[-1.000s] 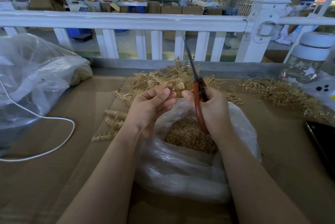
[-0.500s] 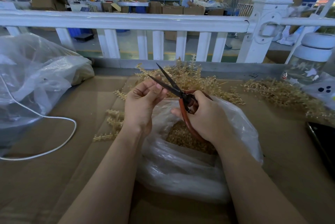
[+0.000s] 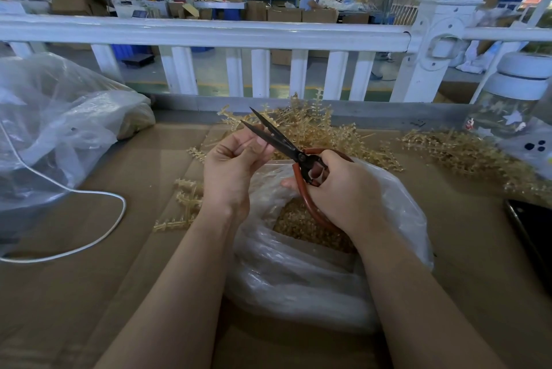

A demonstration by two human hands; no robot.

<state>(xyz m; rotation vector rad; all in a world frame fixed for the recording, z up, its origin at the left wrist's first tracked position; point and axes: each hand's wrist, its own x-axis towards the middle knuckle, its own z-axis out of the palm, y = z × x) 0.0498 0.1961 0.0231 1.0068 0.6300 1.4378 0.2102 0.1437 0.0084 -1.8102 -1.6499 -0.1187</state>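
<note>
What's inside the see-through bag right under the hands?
The clear bag holds a heap of small golden plastic pieces, seen through its open top. The right hand, gripping the scissors, covers part of the heap, and the crinkled plastic hides how deep it goes.

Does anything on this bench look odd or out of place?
Scissors in the right hand are open, blades right by the left hand, a cut risk. A white cable trails loose across the bench.
</note>
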